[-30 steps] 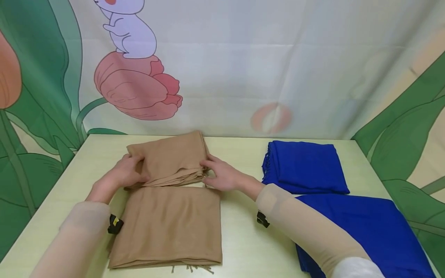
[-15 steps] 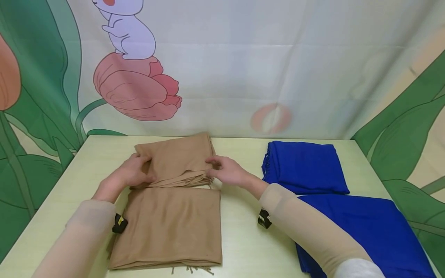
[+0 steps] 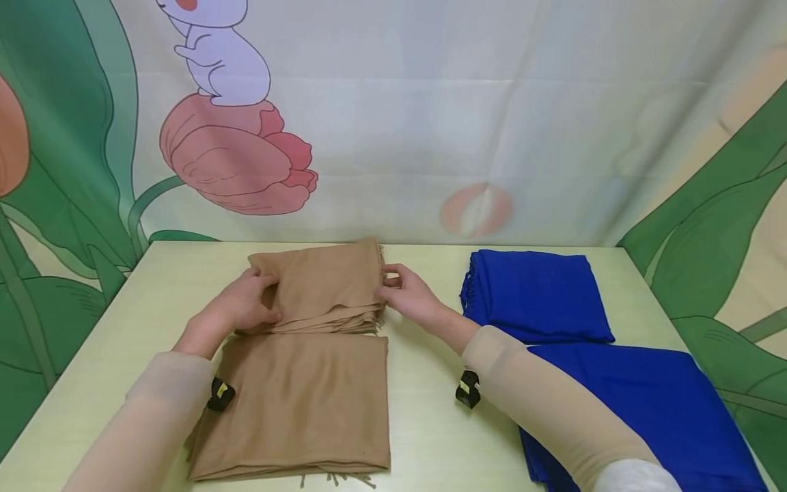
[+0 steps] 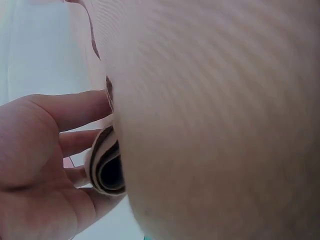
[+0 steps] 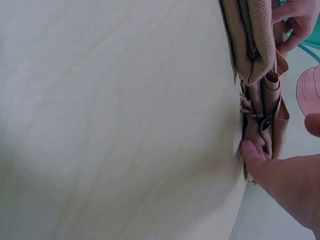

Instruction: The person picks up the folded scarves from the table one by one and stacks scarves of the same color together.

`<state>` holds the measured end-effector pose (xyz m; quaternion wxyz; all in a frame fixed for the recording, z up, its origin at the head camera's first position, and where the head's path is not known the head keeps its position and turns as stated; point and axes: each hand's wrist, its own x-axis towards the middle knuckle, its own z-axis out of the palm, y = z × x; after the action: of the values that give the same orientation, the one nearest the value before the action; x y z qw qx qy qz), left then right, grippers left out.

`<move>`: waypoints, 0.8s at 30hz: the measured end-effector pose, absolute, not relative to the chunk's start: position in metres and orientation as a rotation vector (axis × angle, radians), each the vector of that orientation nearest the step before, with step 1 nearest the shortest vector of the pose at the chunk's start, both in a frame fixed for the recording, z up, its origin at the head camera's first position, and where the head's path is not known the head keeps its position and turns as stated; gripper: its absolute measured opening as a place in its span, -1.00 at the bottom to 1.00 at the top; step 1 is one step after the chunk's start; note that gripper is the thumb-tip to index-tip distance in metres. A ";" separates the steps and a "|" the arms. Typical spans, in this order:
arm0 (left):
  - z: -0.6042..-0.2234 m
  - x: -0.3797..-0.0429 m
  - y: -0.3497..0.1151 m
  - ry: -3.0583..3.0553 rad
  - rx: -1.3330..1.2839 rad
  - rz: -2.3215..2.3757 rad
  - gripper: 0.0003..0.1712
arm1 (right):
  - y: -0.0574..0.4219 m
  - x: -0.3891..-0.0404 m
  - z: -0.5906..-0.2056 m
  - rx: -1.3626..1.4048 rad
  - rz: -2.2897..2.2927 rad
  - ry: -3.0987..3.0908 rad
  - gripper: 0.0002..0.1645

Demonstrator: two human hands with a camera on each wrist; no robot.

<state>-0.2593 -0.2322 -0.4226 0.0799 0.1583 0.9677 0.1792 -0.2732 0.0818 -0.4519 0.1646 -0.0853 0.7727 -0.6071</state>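
In the head view, a smaller folded brown fringed shawl (image 3: 328, 280) lies at the back left of the table. My left hand (image 3: 242, 301) grips its left edge, thumb and fingers spread around the fold. The left wrist view shows the fingers (image 4: 77, 107) against the rolled edge (image 4: 107, 165), their tips partly hidden. My right hand (image 3: 418, 297) is at its right edge, fingers bent. In the right wrist view, the right thumb (image 5: 255, 155) presses the stacked layers while one fingertip stands apart. A larger folded brown shawl (image 3: 301, 403) lies just in front.
A smaller folded blue shawl (image 3: 541, 294) with fringe lies at the back right. In front of it is a larger folded blue cloth (image 3: 639, 410), partly under my right forearm. A printed curtain (image 3: 393, 123) hangs behind the pale table (image 3: 443, 437).
The smaller brown shawl has shifted right and slightly toward me, my left hand moving with it. My right hand has drifted right along with its edge. The other cloths stay put.
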 end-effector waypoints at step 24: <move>-0.420 -0.267 -0.245 2.676 0.011 1.101 -0.19 | 0.078 -0.285 -0.450 0.100 -1.958 1.930 -0.15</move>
<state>-0.2672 -0.2446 -0.4197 0.1235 0.0037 0.9177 0.3775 -0.2846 0.0785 -0.4503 0.1939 0.0356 0.6881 -0.6983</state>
